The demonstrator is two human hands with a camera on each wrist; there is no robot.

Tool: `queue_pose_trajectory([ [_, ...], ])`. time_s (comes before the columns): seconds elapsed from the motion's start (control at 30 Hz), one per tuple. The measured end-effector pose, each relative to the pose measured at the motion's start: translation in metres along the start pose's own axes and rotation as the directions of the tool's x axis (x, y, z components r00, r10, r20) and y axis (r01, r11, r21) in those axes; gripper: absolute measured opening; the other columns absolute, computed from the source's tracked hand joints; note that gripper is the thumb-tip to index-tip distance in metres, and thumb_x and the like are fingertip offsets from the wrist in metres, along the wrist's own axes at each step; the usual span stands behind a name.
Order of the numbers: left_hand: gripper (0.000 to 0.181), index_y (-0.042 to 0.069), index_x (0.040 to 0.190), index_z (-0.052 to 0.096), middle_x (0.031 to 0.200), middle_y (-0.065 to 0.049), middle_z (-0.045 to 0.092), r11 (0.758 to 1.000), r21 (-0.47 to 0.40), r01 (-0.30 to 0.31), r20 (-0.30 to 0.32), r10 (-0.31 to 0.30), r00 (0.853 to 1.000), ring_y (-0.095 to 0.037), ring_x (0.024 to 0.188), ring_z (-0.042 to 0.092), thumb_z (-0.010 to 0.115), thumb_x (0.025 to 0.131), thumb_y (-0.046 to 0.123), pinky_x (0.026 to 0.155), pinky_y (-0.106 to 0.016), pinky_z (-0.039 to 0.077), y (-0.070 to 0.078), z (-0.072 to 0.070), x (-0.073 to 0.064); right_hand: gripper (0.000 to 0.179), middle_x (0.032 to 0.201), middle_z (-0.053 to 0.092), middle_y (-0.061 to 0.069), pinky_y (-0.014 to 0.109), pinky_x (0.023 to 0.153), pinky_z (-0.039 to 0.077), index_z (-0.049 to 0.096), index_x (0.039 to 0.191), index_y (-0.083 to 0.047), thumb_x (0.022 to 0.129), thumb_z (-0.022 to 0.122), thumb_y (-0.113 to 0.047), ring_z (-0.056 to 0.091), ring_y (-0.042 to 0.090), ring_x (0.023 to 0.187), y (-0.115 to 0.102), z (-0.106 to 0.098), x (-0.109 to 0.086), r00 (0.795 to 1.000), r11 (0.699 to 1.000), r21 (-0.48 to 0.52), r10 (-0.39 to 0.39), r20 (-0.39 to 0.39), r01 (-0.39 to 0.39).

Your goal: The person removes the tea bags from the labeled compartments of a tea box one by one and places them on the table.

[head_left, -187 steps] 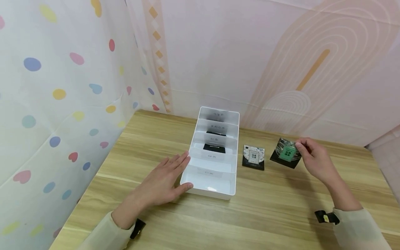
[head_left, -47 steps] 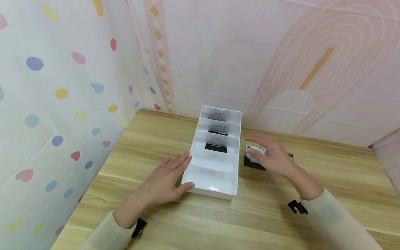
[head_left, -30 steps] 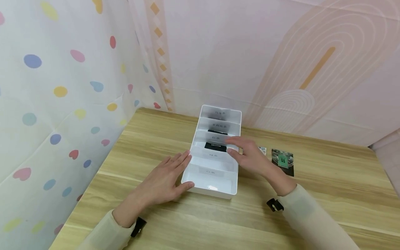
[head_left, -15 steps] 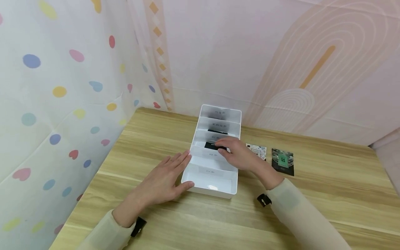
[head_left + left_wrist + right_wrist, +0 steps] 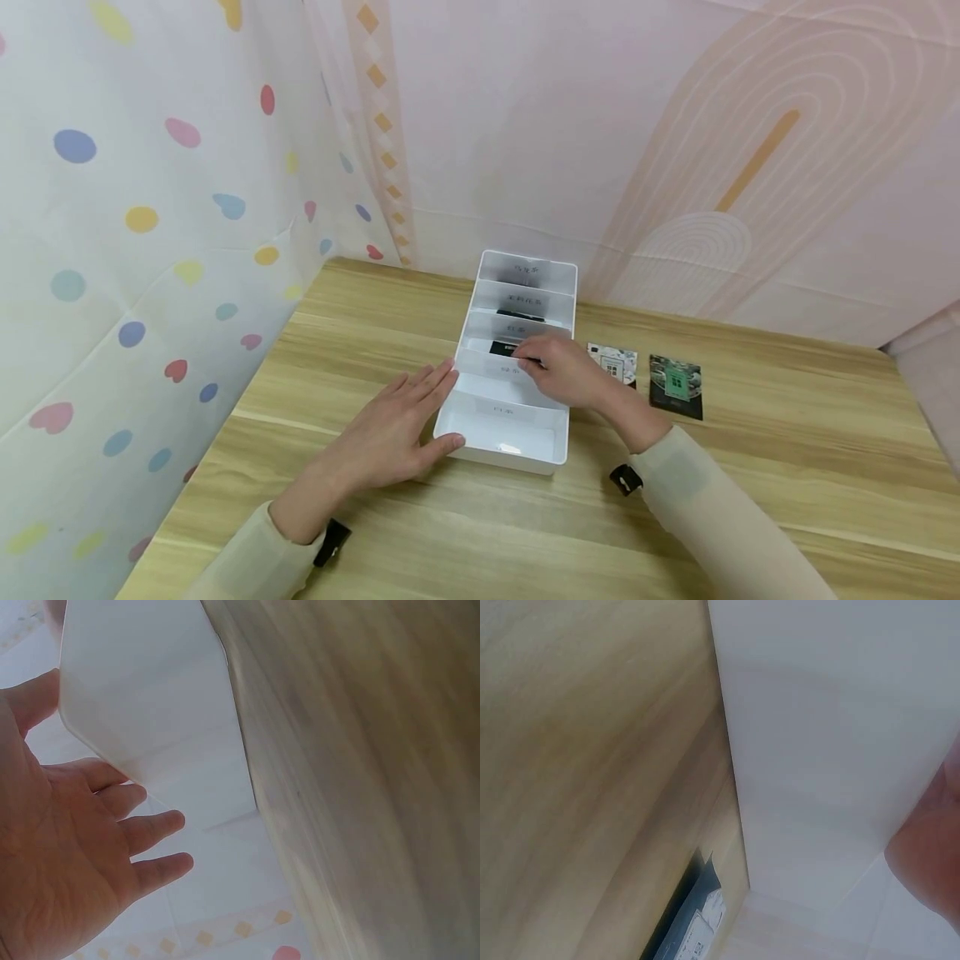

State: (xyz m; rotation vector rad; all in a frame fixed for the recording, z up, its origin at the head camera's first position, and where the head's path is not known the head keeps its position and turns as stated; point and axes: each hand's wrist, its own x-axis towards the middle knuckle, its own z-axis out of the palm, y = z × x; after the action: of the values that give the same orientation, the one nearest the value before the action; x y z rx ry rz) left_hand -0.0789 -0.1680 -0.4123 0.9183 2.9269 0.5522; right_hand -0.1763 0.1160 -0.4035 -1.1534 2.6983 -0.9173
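A white divided storage box [image 5: 501, 467] stands on the table, its compartments marked with small labels. My left hand [image 5: 390, 429] lies with straight fingers along the box's near left side; the left wrist view has its fingertips at the wall. Over the middle compartment, my right hand [image 5: 562, 367] has its fingers bent and pinches the top edge of a black tea packet [image 5: 502, 347], partly covering it. Another dark packet [image 5: 521, 316] shows in the compartment behind. Right of the box lie a white-patterned tea packet [image 5: 613, 360], partly behind the right hand, and a green-labelled tea packet [image 5: 676, 385].
The wooden table [image 5: 787, 450] reaches back to a pale patterned curtain [image 5: 525, 142]. A dotted curtain [image 5: 150, 292] hangs along the left. Black straps [image 5: 626, 479] sit at the wrists.
The right hand has put the green-labelled packet down on the table, moved left past the white-patterned one, and closed its fingers at the black packet in the box. The left hand stays put.
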Motion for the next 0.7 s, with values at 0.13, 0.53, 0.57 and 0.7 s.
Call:
queue_pose_trajectory([
  [0.13, 0.085, 0.001, 0.162, 0.035, 0.171, -0.011, 0.027, 1.0, 0.002, 0.003, 0.002, -0.003, 1.0, -0.039, 0.152, 0.036, 0.06, 0.102, 0.055, 0.123, -0.06, 0.029, -0.0001, 0.0002, 0.0001, 0.013, 0.095, 0.074, 0.008, 0.038, 0.08, 0.057, 0.078, 0.102, 0.002, 0.099, 0.065, 0.003, 0.062, 0.02, 0.087, 0.0007, 0.0007, 0.0, 1.0, 1.0, 0.009, -0.005, -0.025, 0.006],
  [0.53, 0.085, 0.002, 0.163, 0.033, 0.172, -0.01, 0.026, 1.0, -0.002, 0.006, 0.006, -0.006, 1.0, -0.039, 0.153, 0.034, 0.058, 0.103, 0.057, 0.124, -0.06, 0.028, -0.0006, 0.0008, 0.0, 0.009, 0.101, 0.074, 0.007, 0.036, 0.082, 0.057, 0.078, 0.101, -0.002, 0.099, 0.069, -0.001, 0.066, 0.02, 0.094, 0.0006, 0.0011, -0.0026, 0.987, 0.978, 0.155, 0.152, -0.059, -0.141],
  [0.57, 0.085, 0.002, 0.163, 0.034, 0.172, -0.01, 0.026, 1.0, -0.004, 0.007, 0.006, -0.007, 1.0, -0.039, 0.153, 0.034, 0.058, 0.103, 0.057, 0.124, -0.059, 0.027, -0.0006, 0.0008, -0.0001, 0.009, 0.102, 0.074, 0.007, 0.037, 0.084, 0.058, 0.078, 0.101, -0.002, 0.098, 0.07, -0.001, 0.067, 0.021, 0.097, 0.0005, 0.0011, -0.0029, 0.985, 0.976, 0.164, 0.157, -0.065, -0.145],
  [0.7, 0.085, 0.002, 0.163, 0.034, 0.172, -0.011, 0.026, 1.0, -0.003, 0.01, 0.006, -0.01, 1.0, -0.039, 0.153, 0.033, 0.058, 0.103, 0.057, 0.124, -0.059, 0.027, -0.0003, 0.0006, -0.0002, 0.008, 0.102, 0.075, 0.007, 0.038, 0.086, 0.057, 0.078, 0.1, -0.002, 0.097, 0.071, 0.0, 0.068, 0.022, 0.098, 0.0007, 0.0018, -0.0035, 0.983, 0.97, 0.198, 0.164, -0.085, -0.144],
])
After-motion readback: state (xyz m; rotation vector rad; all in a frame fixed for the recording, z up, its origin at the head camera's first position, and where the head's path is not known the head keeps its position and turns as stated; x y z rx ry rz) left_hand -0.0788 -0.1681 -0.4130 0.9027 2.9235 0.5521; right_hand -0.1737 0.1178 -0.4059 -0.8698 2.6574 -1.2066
